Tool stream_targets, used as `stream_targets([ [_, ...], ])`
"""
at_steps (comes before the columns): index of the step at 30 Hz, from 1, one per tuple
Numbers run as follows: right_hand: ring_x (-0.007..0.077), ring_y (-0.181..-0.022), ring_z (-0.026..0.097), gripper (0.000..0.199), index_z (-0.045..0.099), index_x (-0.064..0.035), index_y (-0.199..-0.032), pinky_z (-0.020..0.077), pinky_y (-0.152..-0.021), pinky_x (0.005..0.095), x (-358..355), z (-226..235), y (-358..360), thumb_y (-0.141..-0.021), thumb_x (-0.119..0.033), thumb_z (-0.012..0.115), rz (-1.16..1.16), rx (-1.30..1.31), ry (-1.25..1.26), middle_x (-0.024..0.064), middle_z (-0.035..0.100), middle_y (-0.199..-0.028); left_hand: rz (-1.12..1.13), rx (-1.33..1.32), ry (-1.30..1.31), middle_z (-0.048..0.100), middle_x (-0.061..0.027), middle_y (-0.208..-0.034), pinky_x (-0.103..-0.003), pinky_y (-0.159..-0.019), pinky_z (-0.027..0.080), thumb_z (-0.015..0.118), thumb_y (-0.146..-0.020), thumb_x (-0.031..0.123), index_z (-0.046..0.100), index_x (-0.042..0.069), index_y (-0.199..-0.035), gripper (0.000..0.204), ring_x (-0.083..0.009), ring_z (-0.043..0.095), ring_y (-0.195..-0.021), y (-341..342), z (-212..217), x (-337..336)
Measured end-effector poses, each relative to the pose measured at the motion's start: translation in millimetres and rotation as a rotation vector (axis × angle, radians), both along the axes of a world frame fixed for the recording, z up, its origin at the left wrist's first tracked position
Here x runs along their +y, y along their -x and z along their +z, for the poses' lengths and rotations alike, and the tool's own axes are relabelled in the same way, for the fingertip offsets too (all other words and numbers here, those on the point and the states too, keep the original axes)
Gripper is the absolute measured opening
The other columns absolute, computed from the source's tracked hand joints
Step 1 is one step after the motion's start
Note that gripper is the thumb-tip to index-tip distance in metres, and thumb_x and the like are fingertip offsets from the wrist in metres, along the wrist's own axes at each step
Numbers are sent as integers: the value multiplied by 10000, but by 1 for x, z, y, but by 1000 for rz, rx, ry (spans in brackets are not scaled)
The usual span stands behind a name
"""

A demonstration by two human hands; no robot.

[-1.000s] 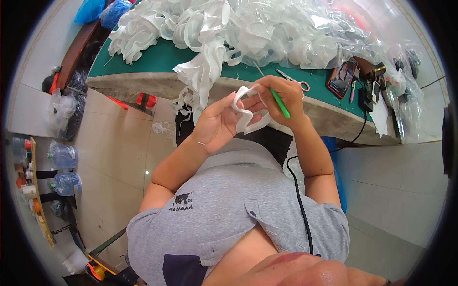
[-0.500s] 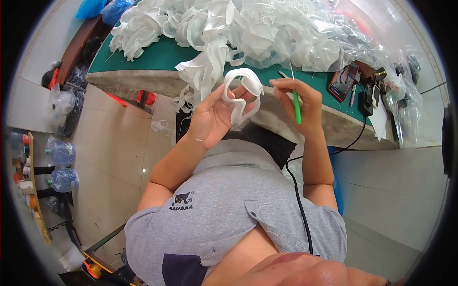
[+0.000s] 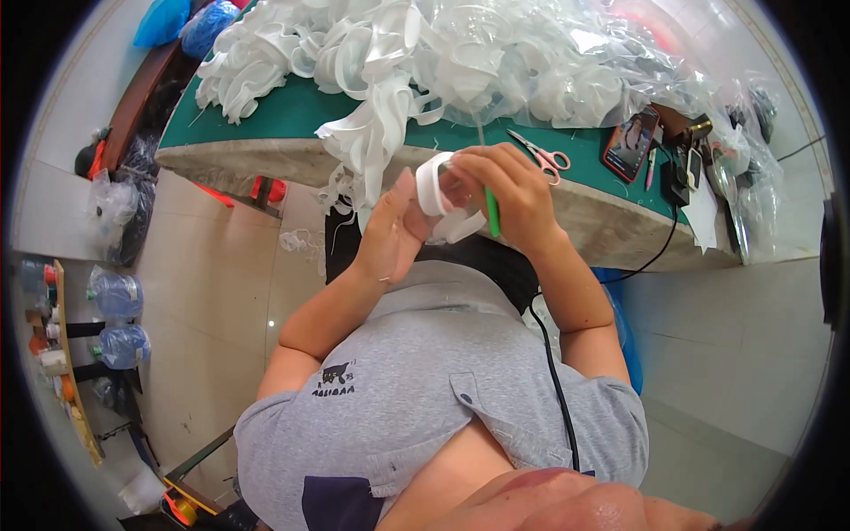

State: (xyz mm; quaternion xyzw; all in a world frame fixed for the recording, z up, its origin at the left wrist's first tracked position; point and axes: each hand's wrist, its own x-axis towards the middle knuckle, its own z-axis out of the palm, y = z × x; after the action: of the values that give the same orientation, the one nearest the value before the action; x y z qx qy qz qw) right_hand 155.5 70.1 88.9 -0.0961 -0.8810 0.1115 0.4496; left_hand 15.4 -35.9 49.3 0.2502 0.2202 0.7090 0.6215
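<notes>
The white plastic ring (image 3: 436,183) has turned edge-on since a moment ago, held in front of the bench's near edge; left hand (image 3: 394,232) fingers wrap it, right hand (image 3: 506,190) fingers pinch one green tool (image 3: 490,211), now lower and upright, so trimming looks ongoing. On the bench (image 3: 292,111): one pair of scissors (image 3: 540,154), one phone (image 3: 629,143), one uncounted heap of white pieces (image 3: 398,62)

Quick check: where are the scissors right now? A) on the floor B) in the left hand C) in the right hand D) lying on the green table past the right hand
D: the scissors lie on the green table, apart from both hands; the right hand holds a green tool and the left hand a white strip.
</notes>
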Motion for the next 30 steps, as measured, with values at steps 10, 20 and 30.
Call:
stream_targets([
  [10,242,-734,628,121,577,5,-886,495,-658,295,-7,-37,-9,-802,88,602,-21,280,287,149,638,-842,153,90,64,596,-204,-1155,-370,-927,465,421,-994,297,605,9,-761,414,-234,599,-1019,4,9,5],
  [20,140,-759,573,183,595,-15,-1018,468,-710,249,-15,-34,-14,-844,-56,636,-71,167,675,82,635,-890,138,-28,119,546,-240,-1230,-379,-906,491,463,-975,322,542,-14,-1034,350,-244,594,-1062,-1,17,4],
  [30,73,-811,566,174,591,-3,-963,453,-704,223,-11,-27,-17,-845,-101,673,177,6,911,27,623,-871,232,311,169,595,-32,-860,-263,-728,528,739,-793,94,511,48,-971,293,-102,600,-754,-4,0,3],
])
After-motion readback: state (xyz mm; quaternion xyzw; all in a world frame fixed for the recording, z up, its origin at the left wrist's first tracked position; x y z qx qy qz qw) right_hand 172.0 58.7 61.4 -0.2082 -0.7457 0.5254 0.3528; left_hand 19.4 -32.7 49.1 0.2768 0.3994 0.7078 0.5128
